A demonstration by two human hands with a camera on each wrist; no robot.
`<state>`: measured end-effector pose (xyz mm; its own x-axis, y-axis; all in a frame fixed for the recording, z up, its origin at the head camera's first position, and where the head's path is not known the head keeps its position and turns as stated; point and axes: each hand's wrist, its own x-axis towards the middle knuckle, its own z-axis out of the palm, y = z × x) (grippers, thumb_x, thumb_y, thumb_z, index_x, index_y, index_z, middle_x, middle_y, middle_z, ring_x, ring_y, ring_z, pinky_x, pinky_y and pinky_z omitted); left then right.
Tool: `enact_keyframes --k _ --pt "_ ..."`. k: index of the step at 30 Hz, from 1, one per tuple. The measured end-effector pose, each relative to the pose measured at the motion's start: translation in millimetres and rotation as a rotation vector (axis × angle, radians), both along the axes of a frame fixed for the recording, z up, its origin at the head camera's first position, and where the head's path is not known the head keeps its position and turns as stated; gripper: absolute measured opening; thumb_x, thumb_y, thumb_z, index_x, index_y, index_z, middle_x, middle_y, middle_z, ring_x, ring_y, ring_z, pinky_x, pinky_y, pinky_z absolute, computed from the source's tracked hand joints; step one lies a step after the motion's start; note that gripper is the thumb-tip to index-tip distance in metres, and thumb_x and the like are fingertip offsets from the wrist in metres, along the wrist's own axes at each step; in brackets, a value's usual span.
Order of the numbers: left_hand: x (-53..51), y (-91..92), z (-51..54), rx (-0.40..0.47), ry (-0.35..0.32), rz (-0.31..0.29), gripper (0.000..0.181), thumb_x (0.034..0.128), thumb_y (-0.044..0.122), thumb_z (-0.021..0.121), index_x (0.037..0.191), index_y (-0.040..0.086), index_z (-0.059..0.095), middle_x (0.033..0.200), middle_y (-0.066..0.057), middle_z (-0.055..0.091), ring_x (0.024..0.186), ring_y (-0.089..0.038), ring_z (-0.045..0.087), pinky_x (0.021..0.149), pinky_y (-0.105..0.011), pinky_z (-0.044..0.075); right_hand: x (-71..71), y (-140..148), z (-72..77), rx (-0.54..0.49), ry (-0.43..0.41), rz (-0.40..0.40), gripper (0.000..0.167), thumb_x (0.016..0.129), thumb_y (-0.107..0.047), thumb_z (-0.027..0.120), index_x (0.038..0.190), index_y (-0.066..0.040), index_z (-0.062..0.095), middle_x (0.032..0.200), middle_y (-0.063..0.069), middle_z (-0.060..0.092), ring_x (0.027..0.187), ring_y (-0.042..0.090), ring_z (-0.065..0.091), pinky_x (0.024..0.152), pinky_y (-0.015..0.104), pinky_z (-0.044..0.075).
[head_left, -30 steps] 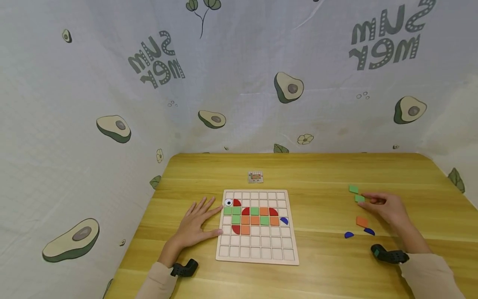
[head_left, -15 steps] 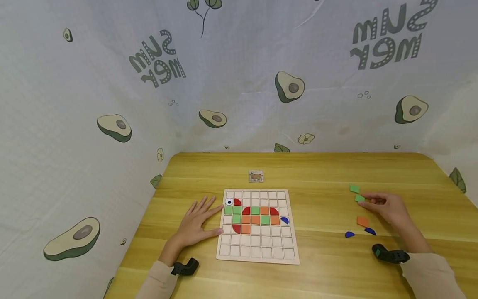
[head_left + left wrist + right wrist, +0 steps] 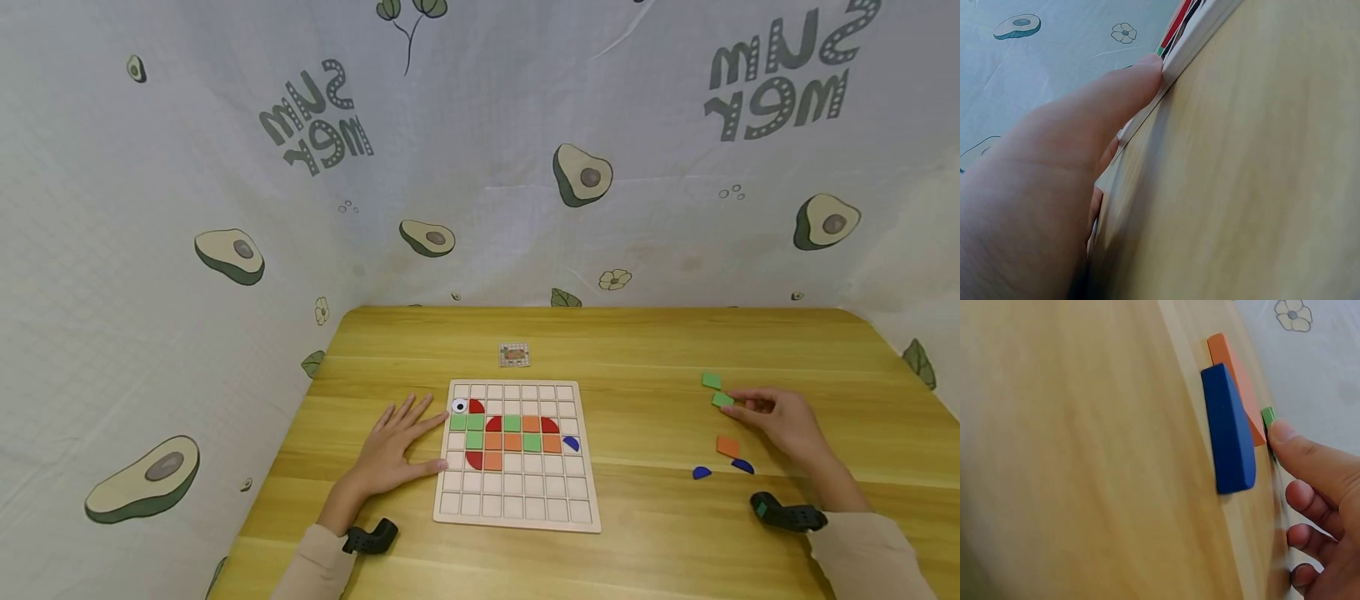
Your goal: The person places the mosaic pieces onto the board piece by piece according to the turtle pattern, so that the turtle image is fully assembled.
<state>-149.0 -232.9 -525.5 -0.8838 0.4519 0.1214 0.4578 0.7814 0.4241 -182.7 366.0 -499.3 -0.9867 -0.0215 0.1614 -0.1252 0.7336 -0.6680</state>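
My left hand (image 3: 390, 450) lies spread on the table, its thumb and forefinger touching the left edge of a pale wooden grid board (image 3: 517, 504). In the left wrist view the thumb (image 3: 1129, 81) meets the board's side. Set in the grid are green, orange and red pieces, a white eye disc (image 3: 460, 407) and a blue half-round piece (image 3: 571, 443) at the right. Over on the right, my right hand (image 3: 783, 423) pinches a green square tile (image 3: 722, 400) between thumb and forefinger, at the table. Another green tile (image 3: 711, 380) lies just beyond it.
Nearer than the right hand lie an orange square (image 3: 727, 447) and two blue half-round pieces, one (image 3: 742, 466) close beside the orange and one (image 3: 701, 472) further left. A small picture card (image 3: 513, 355) lies behind the board. A printed cloth (image 3: 495, 250) hangs behind the table.
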Motion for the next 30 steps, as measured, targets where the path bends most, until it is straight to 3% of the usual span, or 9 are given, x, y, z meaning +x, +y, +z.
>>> enact_keyframes --k 12,17,22,30 --pt "1.7 -1.6 -0.7 -0.001 -0.005 0.003 0.078 0.0869 0.069 0.059 0.155 0.039 0.036 0.166 0.002 0.018 0.152 -0.024 0.005 0.12 -0.053 0.001 8.0 -12 13.9 -0.043 -0.013 0.017 0.036 0.095 -0.02 0.071 0.114 0.011 0.068 0.086 0.004 0.061 0.069 0.006 0.047 0.055 0.019 0.041" --pt "2.2 -1.8 -0.2 0.002 -0.012 0.005 0.078 0.0869 0.069 0.059 0.155 0.038 0.036 0.166 0.002 0.017 0.152 -0.024 0.005 0.12 -0.052 0.0 12.0 -28 21.8 -0.024 0.085 0.038 0.027 0.093 -0.014 0.073 0.107 0.01 0.071 0.078 0.004 0.057 0.065 0.008 0.044 0.051 0.02 0.037" --pt "1.8 -1.7 0.4 0.0 -0.013 0.005 0.079 0.0868 0.069 0.059 0.155 0.038 0.036 0.166 0.002 0.017 0.152 -0.024 0.005 0.12 -0.052 0.0 13.5 -52 25.6 0.008 0.211 0.111 0.015 0.088 -0.004 0.076 0.098 0.006 0.074 0.072 -0.002 0.051 0.065 0.007 0.042 0.052 0.021 0.033" --pt "0.9 0.6 2.1 0.0 -0.022 0.009 0.079 0.086 0.071 0.06 0.155 0.039 0.036 0.166 0.003 0.017 0.152 -0.025 0.005 0.12 -0.052 0.0 20.4 -98 32.0 -0.013 0.302 0.183 0.016 0.082 -0.001 0.079 0.098 0.002 0.075 0.074 -0.005 0.049 0.068 0.007 0.04 0.053 0.022 0.031"
